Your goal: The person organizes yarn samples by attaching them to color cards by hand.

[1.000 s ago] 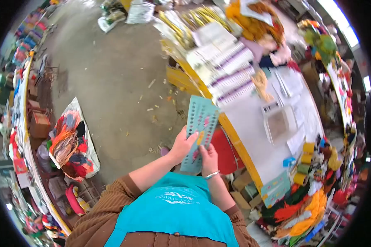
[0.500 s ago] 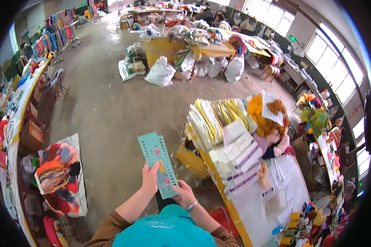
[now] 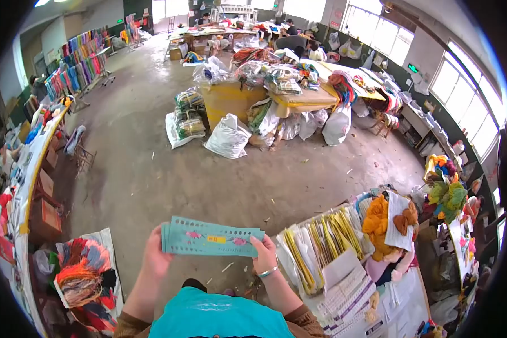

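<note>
A few teal printed cards (image 3: 200,236), with pink flowers, a yellow label and rows of dark holes, are held level in front of the body in a slightly uneven stack. My left hand (image 3: 158,252) grips their left end, its fingers partly blurred. At the right end, my right hand (image 3: 263,253) pinches them with the thumb on top; a silver bangle circles that wrist. Below the cards are a teal apron (image 3: 219,315) and the floor.
To the right stands a table with yellow-edged folders (image 3: 321,245), orange yarn (image 3: 376,218) and papers. Yarn bundles (image 3: 84,281) lie on a sheet at lower left. White sacks (image 3: 228,137) rest by a loaded table ahead. People are at the back.
The cards have turned from steep to nearly level, and my hands have moved apart to their two ends. The view has tilted up, showing more of the room.
</note>
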A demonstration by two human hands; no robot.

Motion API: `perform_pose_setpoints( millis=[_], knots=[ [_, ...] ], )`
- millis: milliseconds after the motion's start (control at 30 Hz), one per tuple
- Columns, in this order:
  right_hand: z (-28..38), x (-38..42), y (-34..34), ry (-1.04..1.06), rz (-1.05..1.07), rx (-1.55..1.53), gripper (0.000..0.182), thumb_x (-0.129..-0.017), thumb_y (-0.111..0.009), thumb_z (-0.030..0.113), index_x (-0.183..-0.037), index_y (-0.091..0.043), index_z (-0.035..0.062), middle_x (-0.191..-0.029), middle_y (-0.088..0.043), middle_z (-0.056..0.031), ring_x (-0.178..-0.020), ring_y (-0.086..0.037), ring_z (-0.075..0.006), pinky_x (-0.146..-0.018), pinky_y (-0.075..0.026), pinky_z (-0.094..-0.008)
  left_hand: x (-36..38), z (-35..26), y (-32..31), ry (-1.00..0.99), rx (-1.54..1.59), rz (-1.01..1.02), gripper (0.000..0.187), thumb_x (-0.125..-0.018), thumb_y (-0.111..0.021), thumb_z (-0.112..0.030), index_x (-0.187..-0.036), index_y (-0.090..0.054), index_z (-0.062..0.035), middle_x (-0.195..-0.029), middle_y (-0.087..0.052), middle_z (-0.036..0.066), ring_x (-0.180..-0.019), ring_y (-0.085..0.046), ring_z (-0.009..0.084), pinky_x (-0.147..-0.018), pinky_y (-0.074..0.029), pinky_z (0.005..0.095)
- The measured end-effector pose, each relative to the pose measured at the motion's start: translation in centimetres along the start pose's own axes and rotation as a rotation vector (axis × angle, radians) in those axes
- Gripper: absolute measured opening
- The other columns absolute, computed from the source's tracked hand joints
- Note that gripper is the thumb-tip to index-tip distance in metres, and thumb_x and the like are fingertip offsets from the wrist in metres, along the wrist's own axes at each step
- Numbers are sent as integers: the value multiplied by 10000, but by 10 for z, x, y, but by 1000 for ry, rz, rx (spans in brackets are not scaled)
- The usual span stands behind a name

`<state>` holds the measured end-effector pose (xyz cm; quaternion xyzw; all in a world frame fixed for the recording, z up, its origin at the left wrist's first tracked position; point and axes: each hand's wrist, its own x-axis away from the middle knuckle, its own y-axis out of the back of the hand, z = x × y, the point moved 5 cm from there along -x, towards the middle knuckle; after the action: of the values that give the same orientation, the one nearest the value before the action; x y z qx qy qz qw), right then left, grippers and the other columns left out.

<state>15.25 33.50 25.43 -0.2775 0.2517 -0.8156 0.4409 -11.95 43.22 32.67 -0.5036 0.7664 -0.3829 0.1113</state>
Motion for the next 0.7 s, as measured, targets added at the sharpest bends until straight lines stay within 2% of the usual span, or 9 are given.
perform_pose_setpoints(
  millis=[67, 100, 233, 367, 467, 567, 600, 667, 700],
  knots=[
    [5, -44, -11, 6, 61, 66, 136, -888, -606, 65, -1018, -621, 27, -951, -664, -29, -850, -624, -106, -765, -505, -272, -40, -19, 6, 7, -145, -147, 374, -904, -487, -173, -1263, -465, -70, -1124, -617, 94, -1004, -622, 239, -860, -518, 399],
    [4, -66, -17, 12, 126, 137, 135, -891, -603, 73, -1019, -617, 32, -947, -657, -14, -851, -608, -88, -763, -492, -259, -65, -17, 13, -42, -228, -6, 362, -886, -507, -119, -1240, -476, -52, -1124, -609, 90, -1024, -607, 227, -888, -496, 368],
    [-3, -164, -22, 122, 71, 314, 147, -890, -608, 91, -1024, -602, 31, -949, -636, 6, -862, -576, -60, -765, -472, -236, -166, -1, 26, 8, -479, -52, 412, -831, -554, 8, -1234, -484, -40, -1102, -603, 83, -1045, -574, 187, -940, -441, 323],
    [48, -245, -26, 113, 4, 247, 170, -881, -624, 88, -1037, -603, 25, -940, -652, -3, -841, -599, -76, -758, -484, -246, -289, -8, -1, 130, -601, 137, 480, -827, -561, 9, -1291, -457, -50, -1116, -608, 83, -1037, -576, 182, -937, -444, 333],
    [95, -291, -7, 140, -89, 203, 177, -878, -632, 84, -1037, -599, 14, -930, -652, -5, -834, -593, -71, -743, -480, -236, -385, -14, -74, 385, -441, 331, 532, -842, -573, -26, -1349, -419, -64, -1137, -611, 95, -1041, -572, 172, -936, -441, 343],
    [143, -316, 2, 203, -104, 401, 183, -867, -649, 85, -1019, -603, -4, -888, -633, 15, -805, -562, -52, -719, -465, -219, -466, 13, -142, 514, -705, 874, 521, -894, -568, -167, -1377, -402, -64, -1155, -611, 109, -1049, -568, 171, -937, -432, 361],
    [156, -325, 6, 216, -144, 387, 183, -867, -649, 85, -1019, -603, -4, -888, -633, 15, -805, -562, -52, -719, -465, -219, -490, 28, -168, 545, -712, 905, 521, -894, -568, -167, -1377, -402, -64, -1155, -611, 109, -1049, -568, 171, -937, -432, 361],
    [182, -349, 16, 238, -199, 572, 185, -853, -657, 89, -1002, -615, -14, -863, -627, 17, -786, -561, -53, -698, -465, -219, -520, 70, -215, 609, -1044, 1300, 470, -915, -550, -193, -1350, -436, -53, -1164, -607, 107, -1040, -566, 178, -942, -426, 356],
    [195, -364, 26, 250, -226, 565, 185, -853, -657, 89, -1002, -615, -14, -863, -627, 17, -786, -561, -53, -698, -465, -219, -539, 92, -234, 621, -1046, 1329, 470, -915, -550, -193, -1350, -436, -53, -1164, -607, 107, -1040, -566, 178, -942, -426, 356]
  ],
)
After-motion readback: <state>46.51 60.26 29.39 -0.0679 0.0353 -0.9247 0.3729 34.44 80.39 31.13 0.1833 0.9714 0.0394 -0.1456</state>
